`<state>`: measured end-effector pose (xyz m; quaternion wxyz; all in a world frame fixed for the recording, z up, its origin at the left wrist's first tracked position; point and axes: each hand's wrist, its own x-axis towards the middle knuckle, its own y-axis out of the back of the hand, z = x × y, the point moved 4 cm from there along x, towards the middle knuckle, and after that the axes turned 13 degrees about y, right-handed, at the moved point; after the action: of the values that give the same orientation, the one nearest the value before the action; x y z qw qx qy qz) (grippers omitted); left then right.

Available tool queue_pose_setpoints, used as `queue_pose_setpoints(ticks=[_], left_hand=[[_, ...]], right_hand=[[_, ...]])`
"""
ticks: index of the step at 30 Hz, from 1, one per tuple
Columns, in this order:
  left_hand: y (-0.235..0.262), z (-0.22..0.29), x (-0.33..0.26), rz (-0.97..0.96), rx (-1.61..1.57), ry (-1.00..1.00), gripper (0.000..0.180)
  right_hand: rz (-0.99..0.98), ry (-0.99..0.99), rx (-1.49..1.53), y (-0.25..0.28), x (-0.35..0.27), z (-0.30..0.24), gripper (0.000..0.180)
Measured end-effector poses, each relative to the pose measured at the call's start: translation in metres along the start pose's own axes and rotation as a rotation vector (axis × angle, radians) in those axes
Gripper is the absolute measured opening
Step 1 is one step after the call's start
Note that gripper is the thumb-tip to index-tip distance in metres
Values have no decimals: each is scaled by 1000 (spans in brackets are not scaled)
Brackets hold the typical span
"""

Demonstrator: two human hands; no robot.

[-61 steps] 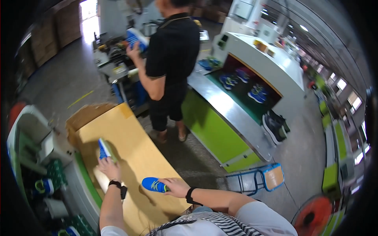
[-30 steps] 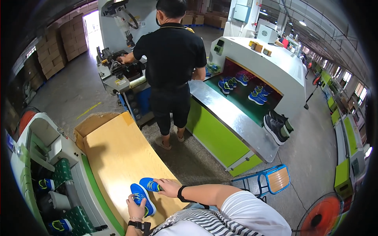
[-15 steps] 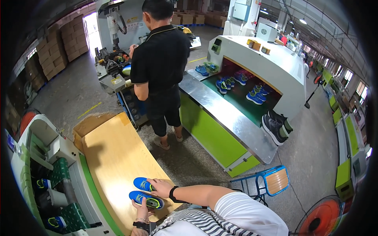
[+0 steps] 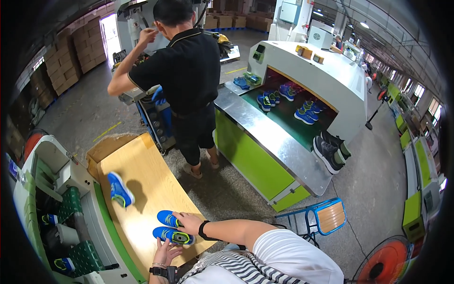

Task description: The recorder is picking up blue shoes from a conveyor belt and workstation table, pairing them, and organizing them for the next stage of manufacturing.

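Observation:
Two blue sneakers with lime trim lie side by side on a pale wooden board point(image 4: 156, 175) before me. My right hand point(image 4: 190, 223) is closed on the collar of the farther sneaker point(image 4: 166, 217). My left hand point(image 4: 165, 253) is beside the nearer sneaker point(image 4: 165, 233), its fingers apart and their tips at the shoe's near side. The dark inside of that nearer sneaker shows through its opening. Another blue sneaker point(image 4: 121, 190) is over the board's far left part, tilted, with a shadow beside it; I cannot tell whether it rests on the board.
A co-worker in black point(image 4: 194, 71) stands beyond the board at a machine. To the right, a conveyor machine point(image 4: 312, 71) has several sneakers on its belt and black shoes point(image 4: 329, 152) on its metal edge. Nearby are a blue-framed stool point(image 4: 329, 217) and an orange fan point(image 4: 383, 265).
A third blue sneaker has appeared over the far left part of the board. My left hand has loosened from the nearer sneaker. The co-worker has raised an arm toward the head.

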<state>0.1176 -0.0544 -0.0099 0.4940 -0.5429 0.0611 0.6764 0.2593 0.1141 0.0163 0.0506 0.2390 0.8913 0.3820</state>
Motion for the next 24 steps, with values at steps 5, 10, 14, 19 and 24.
queue_pose_setpoints(ticks=[5, 10, 14, 19, 24], left_hand=[[37, -15, -11, 155, 214, -149, 67], [41, 29, -13, 427, 465, -328, 51], [108, 46, -19, 815, 250, -511, 61], [135, 90, -12, 1288, 179, -590, 90], [143, 144, -1, 1292, 262, -726, 99]], right_hand=[[-103, -30, 16, -13, 8, -5, 65], [35, -47, 46, 10, 5, 14, 61], [-20, -39, -14, 3, 12, -7, 74], [-30, -20, -18, 0, 10, -10, 73], [-10, -32, -37, 4, 8, -14, 73]])
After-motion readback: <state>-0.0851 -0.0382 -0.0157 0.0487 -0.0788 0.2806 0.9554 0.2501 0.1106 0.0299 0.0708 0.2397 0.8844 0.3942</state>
